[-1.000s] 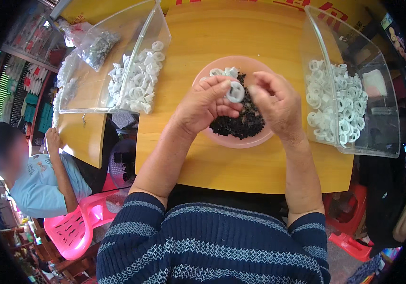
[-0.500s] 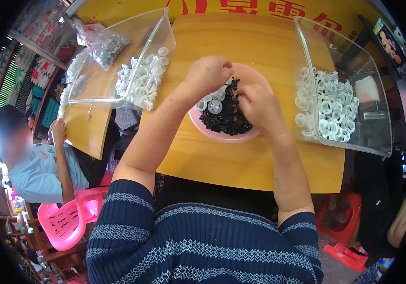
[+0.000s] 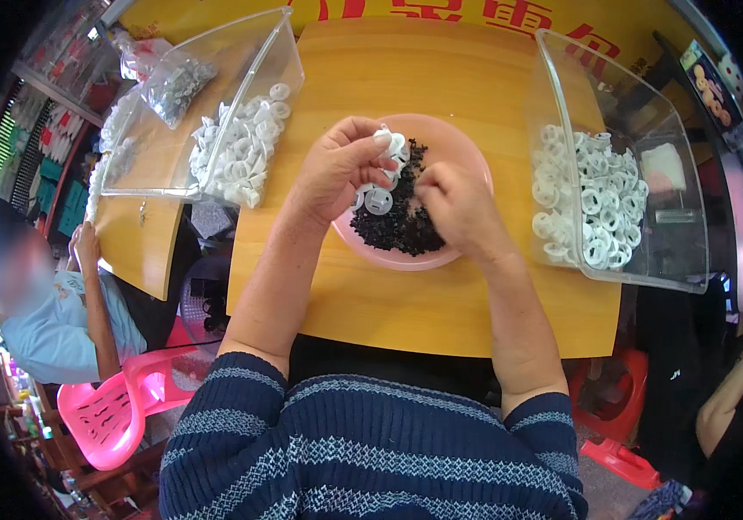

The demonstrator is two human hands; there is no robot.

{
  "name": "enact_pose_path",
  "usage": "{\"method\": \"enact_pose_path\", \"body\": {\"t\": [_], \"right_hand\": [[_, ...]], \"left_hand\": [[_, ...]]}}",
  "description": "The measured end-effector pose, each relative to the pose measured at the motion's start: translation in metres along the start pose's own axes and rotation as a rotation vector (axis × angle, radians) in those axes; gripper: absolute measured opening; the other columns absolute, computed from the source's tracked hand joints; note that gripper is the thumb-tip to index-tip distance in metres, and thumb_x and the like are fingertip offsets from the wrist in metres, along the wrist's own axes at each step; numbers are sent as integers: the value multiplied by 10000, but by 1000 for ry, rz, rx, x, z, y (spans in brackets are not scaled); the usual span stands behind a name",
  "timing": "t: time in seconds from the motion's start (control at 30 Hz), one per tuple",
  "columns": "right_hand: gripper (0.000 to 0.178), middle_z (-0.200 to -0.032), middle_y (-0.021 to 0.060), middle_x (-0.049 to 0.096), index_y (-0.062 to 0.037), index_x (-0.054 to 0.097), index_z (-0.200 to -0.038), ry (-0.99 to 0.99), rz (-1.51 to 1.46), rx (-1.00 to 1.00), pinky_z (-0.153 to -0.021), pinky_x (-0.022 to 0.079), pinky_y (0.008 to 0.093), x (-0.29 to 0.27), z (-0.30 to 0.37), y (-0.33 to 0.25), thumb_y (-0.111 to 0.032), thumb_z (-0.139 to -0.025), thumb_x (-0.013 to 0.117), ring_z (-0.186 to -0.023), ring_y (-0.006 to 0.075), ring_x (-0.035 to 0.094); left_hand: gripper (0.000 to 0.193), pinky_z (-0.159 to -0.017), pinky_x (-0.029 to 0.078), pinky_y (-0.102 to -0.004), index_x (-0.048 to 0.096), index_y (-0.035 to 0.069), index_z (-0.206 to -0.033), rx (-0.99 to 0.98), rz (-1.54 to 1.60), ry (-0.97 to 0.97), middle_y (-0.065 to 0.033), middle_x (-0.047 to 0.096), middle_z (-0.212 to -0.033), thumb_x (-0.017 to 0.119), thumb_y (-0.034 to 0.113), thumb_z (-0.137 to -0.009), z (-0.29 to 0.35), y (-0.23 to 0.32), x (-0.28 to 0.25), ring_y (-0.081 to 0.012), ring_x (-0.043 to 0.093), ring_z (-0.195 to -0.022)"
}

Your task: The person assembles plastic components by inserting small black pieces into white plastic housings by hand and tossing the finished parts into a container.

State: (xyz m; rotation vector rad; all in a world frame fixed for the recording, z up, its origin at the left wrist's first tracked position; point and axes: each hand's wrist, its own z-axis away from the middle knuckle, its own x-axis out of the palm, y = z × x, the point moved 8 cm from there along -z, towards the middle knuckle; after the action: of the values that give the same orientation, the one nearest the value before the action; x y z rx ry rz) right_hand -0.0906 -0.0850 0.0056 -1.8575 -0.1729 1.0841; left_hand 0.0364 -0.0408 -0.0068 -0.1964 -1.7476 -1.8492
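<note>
A pink bowl (image 3: 474, 149) stands on the table in front of me, with many small black pieces (image 3: 397, 236) in it. Several round white plastic parts (image 3: 378, 201) lie at its left side. My left hand (image 3: 337, 169) is over the bowl's left rim, thumb and forefinger closed on a white plastic part (image 3: 383, 136); the other fingers are curled beside it. Above the black pieces, at the bowl's right, my right hand (image 3: 460, 208) has its fingers pinched together. Whatever they hold, if anything, is hidden.
Clear plastic bins with white parts flank the bowl: a left bin (image 3: 289, 52) and a right bin (image 3: 553, 69). A clear bag (image 3: 176, 91) rests by the left bin. On the left a person (image 3: 59, 321) sits near a pink chair (image 3: 103, 416). Red stools (image 3: 614, 399) stand at right.
My left hand has moved left and nearer to me, turning so the white part shows. My right hand has shifted slightly left and nearer. The whole view has shifted a little.
</note>
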Motion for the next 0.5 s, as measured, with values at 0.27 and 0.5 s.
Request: {"method": "enact_pose_path", "body": {"t": [0.27, 0.5], "right_hand": [[102, -724, 54, 564, -14, 521, -872, 6, -960, 384, -519, 473, 219, 1, -1, 35, -97, -844, 469, -584, 101, 543], [149, -790, 51, 577, -4, 504, -966, -29, -846, 337, -594, 486, 223, 9, 1, 18, -73, -838, 472, -643, 99, 560]], "left_hand": [[137, -448, 470, -199, 554, 40, -897, -128, 11, -84, -34, 549, -759, 569, 124, -789, 9, -23, 4, -96, 538, -596], [157, -429, 418, -175, 615, 38, -826, -38, -490, 14, -8, 561, -696, 591, 184, -772, 19, -20, 9, -44, 503, -552]]}}
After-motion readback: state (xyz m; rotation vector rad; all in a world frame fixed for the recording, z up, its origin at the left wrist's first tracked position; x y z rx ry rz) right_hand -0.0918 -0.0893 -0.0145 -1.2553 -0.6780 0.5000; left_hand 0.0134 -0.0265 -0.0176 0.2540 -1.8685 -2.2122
